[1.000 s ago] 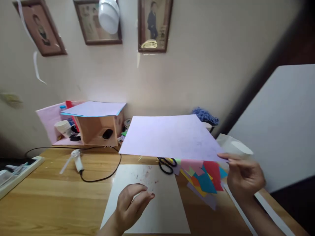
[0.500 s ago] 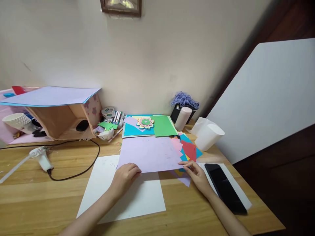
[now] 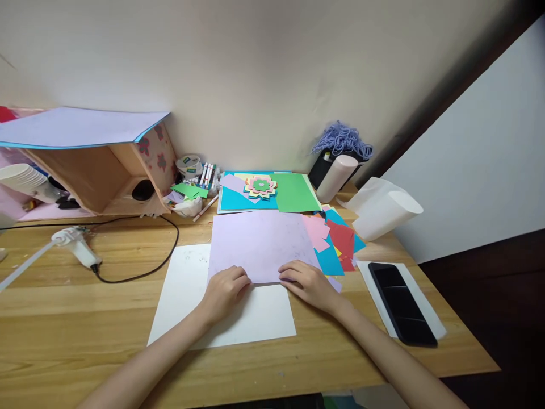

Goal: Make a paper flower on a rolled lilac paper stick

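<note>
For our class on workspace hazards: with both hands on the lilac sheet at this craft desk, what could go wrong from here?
1. The lilac sheet overlaps the white sheet and loose coloured scraps; under the left hand and right hand it may slide or crease unevenly.
2. The glue gun lies on the wooden desk, its black cord looping towards the papers; a snag could drag it.
3. The phone lies near the desk edge, where an elbow might knock it off.
</note>
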The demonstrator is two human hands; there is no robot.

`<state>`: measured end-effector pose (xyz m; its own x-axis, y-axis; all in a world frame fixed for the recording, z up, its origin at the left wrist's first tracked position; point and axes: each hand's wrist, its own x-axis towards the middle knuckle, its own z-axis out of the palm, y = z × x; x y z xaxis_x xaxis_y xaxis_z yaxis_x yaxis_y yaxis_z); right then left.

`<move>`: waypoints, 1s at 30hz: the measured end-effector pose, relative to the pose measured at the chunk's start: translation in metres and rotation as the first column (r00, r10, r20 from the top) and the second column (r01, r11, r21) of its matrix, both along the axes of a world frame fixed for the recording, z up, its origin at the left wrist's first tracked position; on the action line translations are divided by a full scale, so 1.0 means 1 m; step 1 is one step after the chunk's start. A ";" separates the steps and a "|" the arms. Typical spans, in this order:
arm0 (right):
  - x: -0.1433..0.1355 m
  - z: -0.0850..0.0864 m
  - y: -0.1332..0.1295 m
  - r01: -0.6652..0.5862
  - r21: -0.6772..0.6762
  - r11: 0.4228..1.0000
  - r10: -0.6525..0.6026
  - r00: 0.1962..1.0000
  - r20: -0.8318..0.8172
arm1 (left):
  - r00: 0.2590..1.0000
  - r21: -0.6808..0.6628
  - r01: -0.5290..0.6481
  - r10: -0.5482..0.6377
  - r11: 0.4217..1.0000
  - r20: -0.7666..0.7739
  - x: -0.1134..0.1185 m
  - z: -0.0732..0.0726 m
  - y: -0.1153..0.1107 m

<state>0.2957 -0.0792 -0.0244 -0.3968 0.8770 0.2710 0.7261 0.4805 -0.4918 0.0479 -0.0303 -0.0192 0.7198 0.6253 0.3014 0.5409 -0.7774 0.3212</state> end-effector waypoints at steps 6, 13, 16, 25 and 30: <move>-0.009 -0.007 -0.002 -0.030 0.052 0.998 0.031 0.999 -0.020 | 0.999 -0.152 -0.034 0.030 0.988 -0.026 -0.004 0.001 -0.006; -0.015 -0.005 0.000 -0.008 0.038 0.999 0.011 0.997 -0.075 | 0.999 -0.135 -0.007 0.002 0.991 -0.037 0.015 -0.006 0.000; -0.014 -0.005 0.000 -0.019 0.095 0.995 0.025 0.998 -0.062 | 0.993 0.012 0.094 -0.093 0.996 -0.078 0.019 -0.011 0.002; 0.015 0.006 0.010 0.570 0.419 0.707 -0.506 0.821 -0.264 | 0.909 0.012 -0.122 0.107 0.992 0.403 0.008 -0.010 0.005; -0.008 0.005 0.068 0.354 0.014 0.935 -0.352 0.933 -0.074 | 0.829 -0.037 -0.217 0.205 0.975 0.520 0.006 -0.009 0.005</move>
<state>0.2875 -0.0108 -0.0198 -0.0425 0.9492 0.3118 0.8157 0.2132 -0.5378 0.0540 -0.0252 -0.0285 0.3058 0.7324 0.6083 0.4520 -0.6740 0.5843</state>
